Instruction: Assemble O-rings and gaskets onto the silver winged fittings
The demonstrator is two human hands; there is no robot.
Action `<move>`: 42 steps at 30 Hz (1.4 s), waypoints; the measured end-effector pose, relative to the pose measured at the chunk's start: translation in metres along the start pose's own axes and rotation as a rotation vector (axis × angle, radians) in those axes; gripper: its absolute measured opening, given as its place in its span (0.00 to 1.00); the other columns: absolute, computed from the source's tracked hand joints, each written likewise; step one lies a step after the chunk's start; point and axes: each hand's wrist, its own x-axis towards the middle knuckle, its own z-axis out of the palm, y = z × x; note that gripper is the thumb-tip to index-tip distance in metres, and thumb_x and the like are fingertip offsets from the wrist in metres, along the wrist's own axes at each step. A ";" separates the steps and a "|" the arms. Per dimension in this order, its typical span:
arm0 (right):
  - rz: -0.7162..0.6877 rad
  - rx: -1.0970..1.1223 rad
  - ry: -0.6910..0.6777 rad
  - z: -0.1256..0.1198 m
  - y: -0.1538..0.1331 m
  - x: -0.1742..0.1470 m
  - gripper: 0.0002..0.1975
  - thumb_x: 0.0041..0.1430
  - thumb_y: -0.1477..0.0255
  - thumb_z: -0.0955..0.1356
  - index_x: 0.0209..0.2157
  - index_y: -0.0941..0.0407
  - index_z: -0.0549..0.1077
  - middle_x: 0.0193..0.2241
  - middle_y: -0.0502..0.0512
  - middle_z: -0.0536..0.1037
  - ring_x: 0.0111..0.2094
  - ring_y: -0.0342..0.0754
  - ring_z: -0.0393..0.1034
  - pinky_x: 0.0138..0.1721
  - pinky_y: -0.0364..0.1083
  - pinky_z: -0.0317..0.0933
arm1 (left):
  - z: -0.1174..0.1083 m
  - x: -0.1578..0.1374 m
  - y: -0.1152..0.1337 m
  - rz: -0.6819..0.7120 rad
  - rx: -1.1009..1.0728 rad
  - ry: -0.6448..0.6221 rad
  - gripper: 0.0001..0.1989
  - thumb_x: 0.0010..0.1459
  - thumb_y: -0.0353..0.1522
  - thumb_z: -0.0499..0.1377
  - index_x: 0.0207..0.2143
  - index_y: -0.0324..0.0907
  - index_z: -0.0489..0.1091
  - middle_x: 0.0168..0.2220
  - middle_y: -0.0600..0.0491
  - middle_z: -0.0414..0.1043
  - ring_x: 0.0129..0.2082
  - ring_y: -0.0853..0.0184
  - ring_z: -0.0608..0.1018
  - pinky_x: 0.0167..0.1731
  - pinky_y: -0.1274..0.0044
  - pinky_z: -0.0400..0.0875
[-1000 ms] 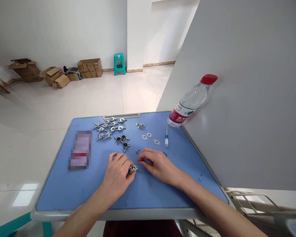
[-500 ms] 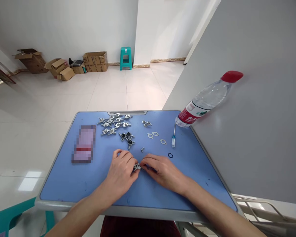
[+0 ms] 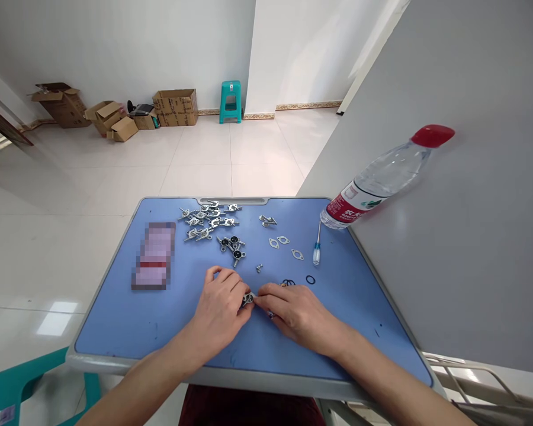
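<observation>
My left hand [image 3: 224, 305] is closed around a small metal valve [image 3: 247, 299], holding it low over the near middle of the blue table. My right hand [image 3: 302, 310] meets the valve from the right, thumb and fingertips pressed together at its edge. What those tips pinch is too small to make out. A little shiny piece [image 3: 270, 315] shows under the curled fingers of that hand. Beyond the hands lie tiny screws [image 3: 259, 268] and three metal valve bodies with black round faces [image 3: 237, 254]. Black rubber rings [image 3: 288, 283] lie just past my right knuckles.
More metal valves [image 3: 214, 222] are heaped at the back left. Thin flat plates [image 3: 297, 254], small levers [image 3: 267, 220], a screwdriver [image 3: 317, 253] and a lone black ring [image 3: 310, 279] lie to the right. A water bottle [image 3: 359, 201] stands at the right edge; a blurred purplish object [image 3: 154, 257] lies left.
My right hand has shifted slightly, with its fingertips still at the valve, and uncovered black rings behind it. The left hand keeps its grip. The whole view has shifted a little.
</observation>
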 end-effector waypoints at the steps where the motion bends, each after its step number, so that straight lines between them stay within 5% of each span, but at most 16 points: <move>1: 0.018 0.039 -0.013 0.000 0.001 0.000 0.16 0.62 0.82 0.57 0.39 0.56 0.73 0.33 0.54 0.78 0.24 0.43 0.68 0.24 0.43 0.57 | 0.000 0.000 0.000 0.000 -0.002 0.000 0.05 0.58 0.25 0.58 0.30 0.41 0.68 0.29 0.55 0.72 0.35 0.64 0.74 0.43 0.66 0.63; 8: 0.212 0.321 -0.001 -0.019 0.001 0.005 0.10 0.67 0.72 0.60 0.41 0.56 0.72 0.32 0.54 0.77 0.27 0.44 0.69 0.29 0.43 0.61 | -0.002 0.001 0.000 -0.001 0.010 -0.012 0.04 0.58 0.25 0.59 0.31 0.42 0.68 0.30 0.56 0.73 0.36 0.64 0.74 0.44 0.66 0.63; 13: 0.461 0.575 0.054 -0.034 -0.003 0.007 0.17 0.71 0.63 0.56 0.34 0.55 0.70 0.27 0.51 0.73 0.27 0.43 0.66 0.30 0.42 0.61 | -0.001 0.001 0.000 -0.002 0.016 -0.011 0.04 0.57 0.25 0.59 0.31 0.42 0.68 0.30 0.56 0.73 0.36 0.63 0.75 0.44 0.65 0.63; 16: 0.477 0.651 0.088 -0.035 -0.005 0.009 0.20 0.71 0.59 0.54 0.34 0.55 0.68 0.30 0.52 0.72 0.31 0.45 0.67 0.35 0.43 0.62 | -0.001 0.001 -0.001 0.002 0.007 -0.009 0.04 0.58 0.25 0.58 0.31 0.42 0.68 0.30 0.55 0.73 0.36 0.63 0.75 0.44 0.65 0.63; 20: 0.427 0.559 0.119 -0.032 -0.006 0.010 0.21 0.71 0.59 0.52 0.31 0.55 0.65 0.28 0.51 0.70 0.29 0.44 0.64 0.32 0.43 0.60 | -0.002 0.001 -0.001 0.000 -0.001 -0.020 0.04 0.57 0.25 0.58 0.31 0.42 0.67 0.30 0.55 0.73 0.36 0.63 0.74 0.44 0.64 0.62; 27: 0.286 0.259 0.082 -0.011 -0.007 0.008 0.08 0.67 0.71 0.62 0.34 0.55 0.69 0.25 0.50 0.74 0.24 0.44 0.66 0.29 0.43 0.57 | -0.003 0.002 0.001 -0.001 0.006 -0.015 0.05 0.59 0.25 0.58 0.31 0.42 0.67 0.30 0.55 0.73 0.36 0.63 0.74 0.45 0.64 0.62; 35: 0.426 0.168 -0.058 0.004 -0.009 0.011 0.04 0.62 0.74 0.65 0.32 0.57 0.72 0.25 0.52 0.77 0.26 0.46 0.70 0.28 0.43 0.55 | -0.001 0.001 -0.001 0.009 0.008 -0.003 0.04 0.58 0.25 0.58 0.31 0.42 0.68 0.30 0.56 0.73 0.36 0.64 0.74 0.44 0.65 0.62; 42: 0.583 0.346 -0.127 -0.003 -0.009 0.020 0.08 0.61 0.75 0.64 0.29 0.56 0.73 0.23 0.49 0.76 0.23 0.42 0.65 0.27 0.42 0.52 | 0.000 0.001 0.000 0.018 0.006 0.006 0.05 0.57 0.25 0.60 0.31 0.41 0.67 0.30 0.56 0.73 0.36 0.64 0.74 0.45 0.65 0.61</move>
